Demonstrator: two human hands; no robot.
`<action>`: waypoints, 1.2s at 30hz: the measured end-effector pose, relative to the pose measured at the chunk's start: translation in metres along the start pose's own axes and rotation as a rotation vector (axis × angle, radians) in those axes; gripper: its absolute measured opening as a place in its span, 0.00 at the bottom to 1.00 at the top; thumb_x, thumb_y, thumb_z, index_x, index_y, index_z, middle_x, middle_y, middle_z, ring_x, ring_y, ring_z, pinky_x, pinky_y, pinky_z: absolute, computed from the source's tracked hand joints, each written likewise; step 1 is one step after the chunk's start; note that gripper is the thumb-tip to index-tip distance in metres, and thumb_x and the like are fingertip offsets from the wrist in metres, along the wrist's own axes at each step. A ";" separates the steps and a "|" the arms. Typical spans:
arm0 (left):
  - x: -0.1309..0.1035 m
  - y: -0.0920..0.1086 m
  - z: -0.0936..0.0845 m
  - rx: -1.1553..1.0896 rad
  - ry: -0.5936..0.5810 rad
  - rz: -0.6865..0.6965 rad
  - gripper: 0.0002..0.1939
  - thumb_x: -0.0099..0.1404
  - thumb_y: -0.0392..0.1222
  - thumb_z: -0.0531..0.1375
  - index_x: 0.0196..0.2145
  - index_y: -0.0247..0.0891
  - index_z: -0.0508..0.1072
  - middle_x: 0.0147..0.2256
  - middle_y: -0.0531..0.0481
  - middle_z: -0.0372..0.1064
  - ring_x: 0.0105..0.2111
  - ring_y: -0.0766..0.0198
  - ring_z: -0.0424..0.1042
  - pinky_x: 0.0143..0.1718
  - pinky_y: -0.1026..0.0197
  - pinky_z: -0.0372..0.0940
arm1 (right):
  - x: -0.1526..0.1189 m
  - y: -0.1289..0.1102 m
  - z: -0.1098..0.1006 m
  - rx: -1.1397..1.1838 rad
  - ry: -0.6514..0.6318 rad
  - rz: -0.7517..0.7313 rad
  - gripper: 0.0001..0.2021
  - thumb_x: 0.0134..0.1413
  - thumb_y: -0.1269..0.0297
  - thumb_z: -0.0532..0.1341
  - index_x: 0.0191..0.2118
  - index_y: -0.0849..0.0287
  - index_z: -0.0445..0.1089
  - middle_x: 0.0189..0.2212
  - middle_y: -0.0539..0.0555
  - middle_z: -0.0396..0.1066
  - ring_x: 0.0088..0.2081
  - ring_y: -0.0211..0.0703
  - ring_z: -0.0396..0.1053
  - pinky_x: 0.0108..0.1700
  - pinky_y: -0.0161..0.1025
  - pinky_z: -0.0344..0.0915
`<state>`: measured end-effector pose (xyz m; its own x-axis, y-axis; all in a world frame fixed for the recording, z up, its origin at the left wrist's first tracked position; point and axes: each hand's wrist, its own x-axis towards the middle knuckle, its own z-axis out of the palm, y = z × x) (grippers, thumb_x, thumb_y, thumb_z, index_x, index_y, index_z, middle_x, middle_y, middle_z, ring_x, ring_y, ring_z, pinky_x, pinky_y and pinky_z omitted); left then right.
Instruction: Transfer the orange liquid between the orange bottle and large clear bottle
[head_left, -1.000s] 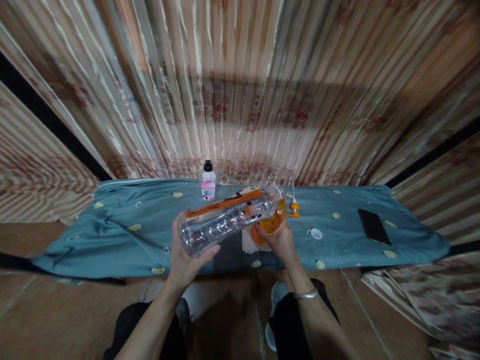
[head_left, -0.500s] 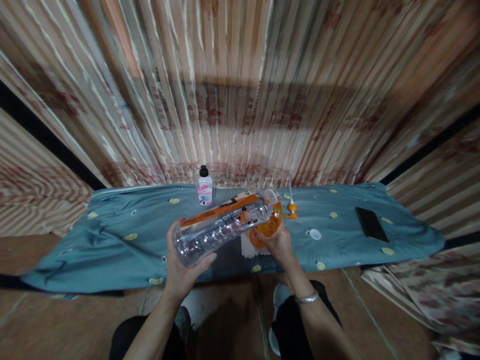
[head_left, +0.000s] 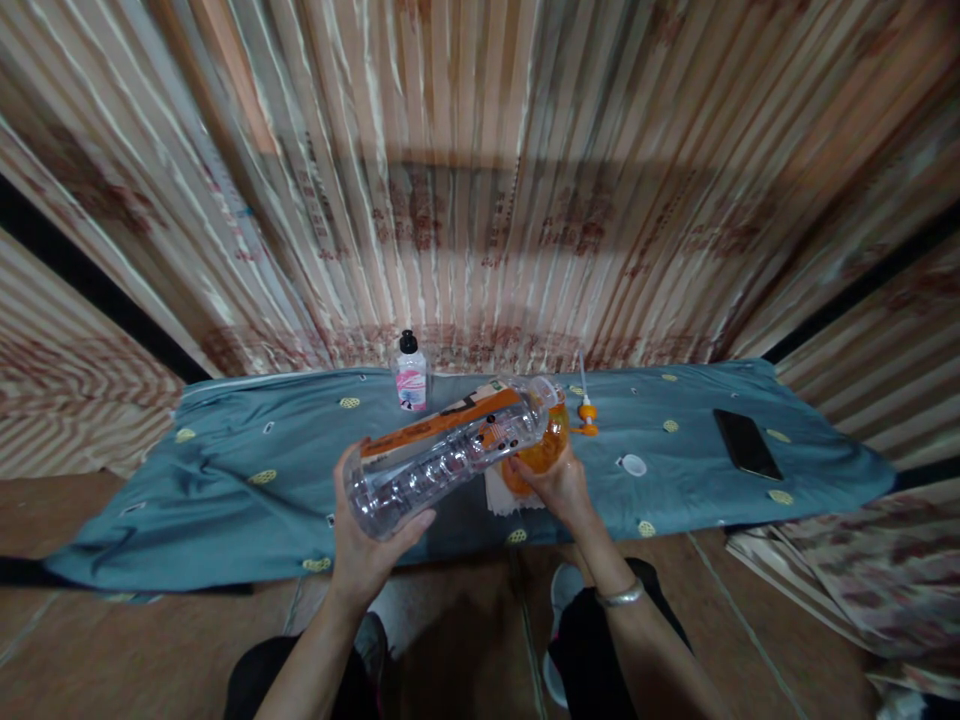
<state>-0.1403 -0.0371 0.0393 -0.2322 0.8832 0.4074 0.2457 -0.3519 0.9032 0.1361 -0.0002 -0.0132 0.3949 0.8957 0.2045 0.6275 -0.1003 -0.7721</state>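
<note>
Cradling the base of a clear plastic bottle [head_left: 442, 460] in the head view, the left hand [head_left: 371, 525] has its fingers and thumb wrapped around it. The bottle lies tilted toward the right, its orange-and-white label up and its mouth at the top of an orange bottle [head_left: 551, 440]; whether the 2 rims touch, I cannot tell. The right hand [head_left: 559, 485] has its fingers closed around the orange bottle, above white paper [head_left: 501, 495] on the teal cloth [head_left: 247, 520]. An orange pump head [head_left: 588, 412] with a straw lies just beside the orange bottle. Farther right is 1 black smartphone [head_left: 746, 445]; at the back left stands 1 black-capped squeeze bottle [head_left: 411, 385] with a pink label.
</note>
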 end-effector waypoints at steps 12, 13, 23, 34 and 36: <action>0.002 0.007 0.001 0.023 0.002 -0.044 0.52 0.44 0.60 0.78 0.61 0.42 0.63 0.49 0.43 0.72 0.48 0.46 0.79 0.55 0.40 0.74 | 0.000 0.002 0.001 0.003 0.006 -0.021 0.40 0.43 0.42 0.69 0.58 0.61 0.65 0.46 0.65 0.83 0.47 0.63 0.82 0.46 0.51 0.79; 0.001 0.006 0.001 0.007 -0.004 -0.062 0.52 0.44 0.59 0.78 0.61 0.42 0.63 0.50 0.43 0.72 0.49 0.46 0.79 0.55 0.41 0.74 | 0.000 0.001 0.001 0.005 0.009 -0.019 0.40 0.43 0.42 0.69 0.58 0.61 0.65 0.47 0.66 0.82 0.48 0.64 0.82 0.47 0.52 0.79; 0.001 0.005 0.001 -0.005 -0.011 -0.078 0.53 0.43 0.60 0.78 0.61 0.42 0.63 0.51 0.43 0.72 0.51 0.45 0.78 0.57 0.41 0.72 | 0.001 -0.001 0.000 0.047 0.022 -0.001 0.38 0.41 0.44 0.70 0.56 0.62 0.67 0.47 0.69 0.82 0.49 0.71 0.81 0.49 0.62 0.79; 0.000 0.003 0.001 -0.069 -0.033 -0.101 0.54 0.44 0.57 0.79 0.63 0.42 0.62 0.52 0.41 0.72 0.53 0.45 0.77 0.60 0.39 0.71 | 0.001 0.001 -0.001 0.054 0.015 -0.030 0.37 0.42 0.43 0.69 0.56 0.60 0.67 0.47 0.68 0.82 0.49 0.69 0.81 0.49 0.61 0.78; -0.001 0.002 0.002 -0.073 -0.034 -0.110 0.55 0.43 0.58 0.79 0.63 0.42 0.61 0.52 0.41 0.72 0.53 0.44 0.77 0.60 0.39 0.71 | 0.001 0.002 0.000 0.043 0.019 -0.035 0.38 0.43 0.41 0.69 0.55 0.61 0.67 0.46 0.68 0.82 0.48 0.68 0.81 0.47 0.59 0.79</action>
<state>-0.1382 -0.0378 0.0406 -0.2220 0.9273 0.3015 0.1506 -0.2729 0.9502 0.1377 0.0006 -0.0149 0.3862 0.8898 0.2433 0.6118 -0.0497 -0.7894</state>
